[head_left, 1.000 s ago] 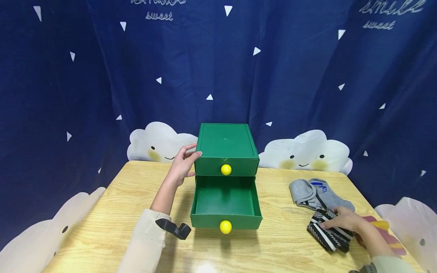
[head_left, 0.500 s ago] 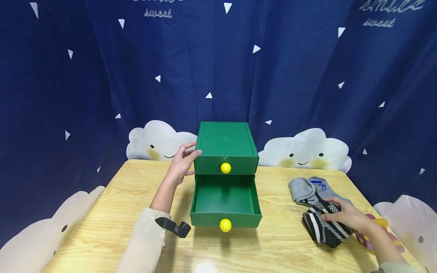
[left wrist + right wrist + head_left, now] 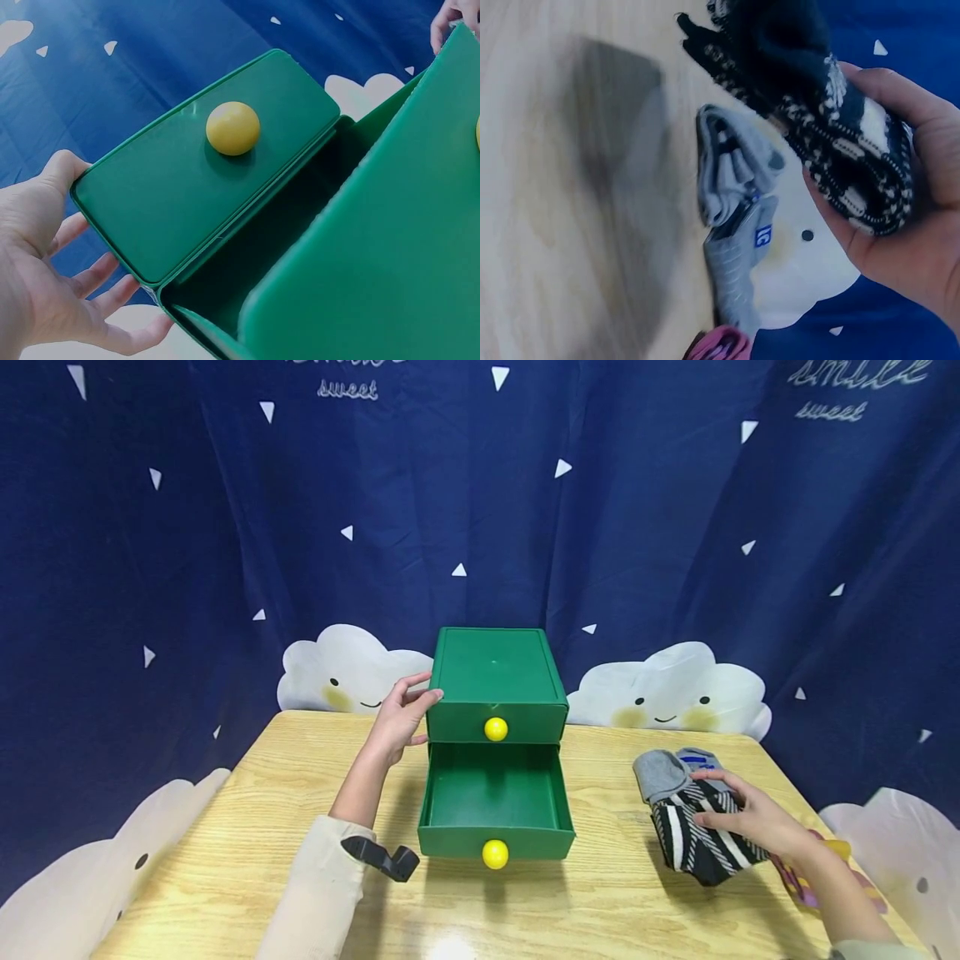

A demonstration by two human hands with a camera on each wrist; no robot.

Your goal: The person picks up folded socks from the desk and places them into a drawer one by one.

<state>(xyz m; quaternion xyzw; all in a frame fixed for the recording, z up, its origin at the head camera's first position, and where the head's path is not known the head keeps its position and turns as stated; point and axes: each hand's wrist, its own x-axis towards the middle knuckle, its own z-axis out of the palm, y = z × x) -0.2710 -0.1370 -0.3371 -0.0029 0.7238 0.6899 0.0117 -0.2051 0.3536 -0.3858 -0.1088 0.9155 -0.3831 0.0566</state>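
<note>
My left hand (image 3: 396, 722) rests against the left side of a green two-drawer cabinet (image 3: 495, 664), its thumb at the upper front corner. In the left wrist view the other fingers (image 3: 112, 296) spread along that side. The upper drawer (image 3: 457, 724) is closed; the lower drawer (image 3: 457, 843) is pulled out with nothing in it. Over the right part of the table, my right hand (image 3: 765, 818) grips a folded black-and-white striped sock (image 3: 701, 847). The right wrist view shows the sock raised above the tabletop, its shadow cast on the wood.
Grey socks (image 3: 662, 777) lie folded at the back right, partly covered by the striped sock in the head view. A pink-and-yellow striped item (image 3: 802, 885) lies beyond my right forearm. A dark blue curtain (image 3: 495, 485) with clouds closes off the back.
My right hand has lifted the striped sock and carried it slightly left and away from me, uncovering more of the pink item. My left hand and the cabinet stay put.
</note>
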